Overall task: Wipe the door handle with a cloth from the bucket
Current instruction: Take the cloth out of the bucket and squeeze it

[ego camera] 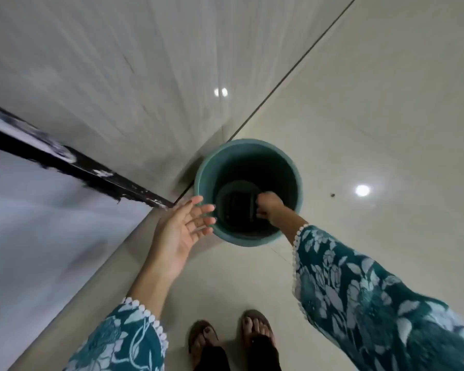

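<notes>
Head view, straight down at tiled floor (373,103). Teal bucket (248,192) at centre, tucked into corner where wall (118,62) meets floor, roughly 12 o'clock from feet (231,336).

Right hand (269,208) down inside bucket at its 4 o'clock side, fingers curled narrow around something. Cannot tell whether cloth is in the grip: interior too dark, only a dark squarish shape (236,206) at bottom visible. Probably the cloth or what holds it, not confirmed.

Left hand (184,231) spread wide, palm up toward camera, empty, fingertips just at rim at 9 o'clock. Likely there to steady bucket or for balance while bending; contact with rim not clear.

Dark strip (73,162) running from 9 o'clock toward bucket, with pale panel (38,223) below it at 8 o'clock; likely door edge or frame. Heavy motion blur there. Door handle not in view.

Judged step: fetching cloth. Wipe not yet begun. Next needs lifting out, possibly wringing if wet, then turning toward 9 o'clock side for handle. Risk: drips on glossy tile, slippery in sandals.
</notes>
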`<action>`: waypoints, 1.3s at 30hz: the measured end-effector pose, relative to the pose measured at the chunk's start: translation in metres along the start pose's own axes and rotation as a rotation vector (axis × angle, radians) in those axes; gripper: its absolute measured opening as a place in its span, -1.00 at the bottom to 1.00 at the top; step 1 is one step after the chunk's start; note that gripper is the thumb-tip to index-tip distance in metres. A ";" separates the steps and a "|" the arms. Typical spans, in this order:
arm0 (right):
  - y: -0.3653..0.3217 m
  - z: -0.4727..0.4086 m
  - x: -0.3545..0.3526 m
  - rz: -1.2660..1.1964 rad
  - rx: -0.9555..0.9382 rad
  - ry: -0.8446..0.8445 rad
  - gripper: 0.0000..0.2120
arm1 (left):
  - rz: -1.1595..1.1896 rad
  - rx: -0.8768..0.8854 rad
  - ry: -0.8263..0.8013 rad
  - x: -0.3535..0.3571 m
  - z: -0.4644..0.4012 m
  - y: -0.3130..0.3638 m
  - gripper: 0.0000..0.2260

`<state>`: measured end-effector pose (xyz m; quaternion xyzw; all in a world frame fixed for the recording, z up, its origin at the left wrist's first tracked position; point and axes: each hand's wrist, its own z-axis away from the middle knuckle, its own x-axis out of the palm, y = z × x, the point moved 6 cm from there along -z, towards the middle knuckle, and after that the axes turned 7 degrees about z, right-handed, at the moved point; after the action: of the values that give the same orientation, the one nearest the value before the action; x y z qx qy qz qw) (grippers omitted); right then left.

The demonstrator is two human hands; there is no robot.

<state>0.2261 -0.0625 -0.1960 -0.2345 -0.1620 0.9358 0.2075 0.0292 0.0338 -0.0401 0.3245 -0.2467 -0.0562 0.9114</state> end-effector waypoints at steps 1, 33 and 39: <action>-0.001 -0.022 0.007 0.040 -0.013 0.002 -0.82 | 0.011 0.021 -0.009 -0.003 -0.011 -0.003 -0.85; -0.207 0.528 -0.167 0.441 -0.775 -0.258 -0.69 | -0.515 0.348 -0.024 0.145 0.312 0.276 -0.89; -0.250 0.681 -0.158 0.601 -1.069 -0.530 -0.65 | -0.730 0.205 -0.130 0.139 0.412 0.310 -0.37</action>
<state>0.0864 -0.0601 0.5328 -0.1020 -0.5768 0.7697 -0.2538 -0.0676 0.0076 0.4840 0.4763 -0.1765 -0.3726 0.7766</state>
